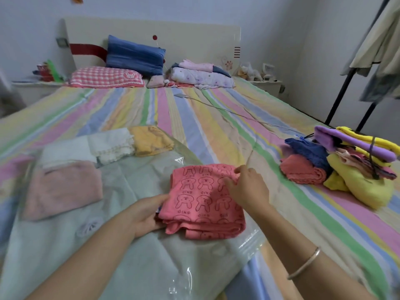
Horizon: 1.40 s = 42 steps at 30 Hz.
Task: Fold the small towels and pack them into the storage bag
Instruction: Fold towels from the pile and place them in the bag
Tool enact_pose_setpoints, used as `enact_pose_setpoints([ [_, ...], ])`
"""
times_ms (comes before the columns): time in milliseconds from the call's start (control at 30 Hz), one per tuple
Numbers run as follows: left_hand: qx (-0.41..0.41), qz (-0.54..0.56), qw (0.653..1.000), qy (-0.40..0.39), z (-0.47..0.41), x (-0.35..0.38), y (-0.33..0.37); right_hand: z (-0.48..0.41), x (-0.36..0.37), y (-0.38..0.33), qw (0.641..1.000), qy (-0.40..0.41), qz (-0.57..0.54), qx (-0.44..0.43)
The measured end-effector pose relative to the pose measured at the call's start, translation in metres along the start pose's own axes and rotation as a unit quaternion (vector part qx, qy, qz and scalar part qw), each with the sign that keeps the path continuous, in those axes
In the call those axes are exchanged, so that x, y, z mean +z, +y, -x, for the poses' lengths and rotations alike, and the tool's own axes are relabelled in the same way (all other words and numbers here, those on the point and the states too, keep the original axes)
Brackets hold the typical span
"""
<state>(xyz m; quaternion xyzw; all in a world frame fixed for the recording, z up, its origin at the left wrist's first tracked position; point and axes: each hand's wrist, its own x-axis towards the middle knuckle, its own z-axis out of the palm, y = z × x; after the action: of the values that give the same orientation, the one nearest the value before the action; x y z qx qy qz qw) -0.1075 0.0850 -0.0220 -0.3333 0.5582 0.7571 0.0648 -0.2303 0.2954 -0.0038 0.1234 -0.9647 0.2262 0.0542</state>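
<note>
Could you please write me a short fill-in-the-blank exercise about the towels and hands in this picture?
1. The left hand and right hand hold a folded coral towel printed with ____.
2. The bed sheet is patterned with coloured ____.
3. The pile of unfolded towels lies to the ____ of the coral towel.
4. Inside the storage bag, the folded towel nearest the left hand is pale ____.

Missing words: rabbits; stripes; right; pink.
</note>
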Motion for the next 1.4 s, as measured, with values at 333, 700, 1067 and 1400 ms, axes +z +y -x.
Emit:
enact_pose_setpoints([
  [333, 0.069, -0.11, 0.991, 0.009, 0.002, 0.024, -0.007, 0.009, -0.004, 0.001, 0.91, -0.185, -0.333, 0.165],
  [700, 0.05, 0.097, 0.985, -0.133, 0.063, -0.056, 0.018, 0.039, -0.003, -0.05, 0.712, -0.355, -0.571, 0.204],
  [1067, 0.34, -0.471, 0.753, 0.309, 0.094, -0.05, -0.025, 0.053, 0.037, -0.051, 0.795, -0.399, -0.397, 0.224],
  [1400, 0.391, -0.649, 0.653, 0.007, 0.115, 0.029, -0.086, 0.077, -0.008, 0.004, 0.773, -0.293, -0.5, 0.258],
])
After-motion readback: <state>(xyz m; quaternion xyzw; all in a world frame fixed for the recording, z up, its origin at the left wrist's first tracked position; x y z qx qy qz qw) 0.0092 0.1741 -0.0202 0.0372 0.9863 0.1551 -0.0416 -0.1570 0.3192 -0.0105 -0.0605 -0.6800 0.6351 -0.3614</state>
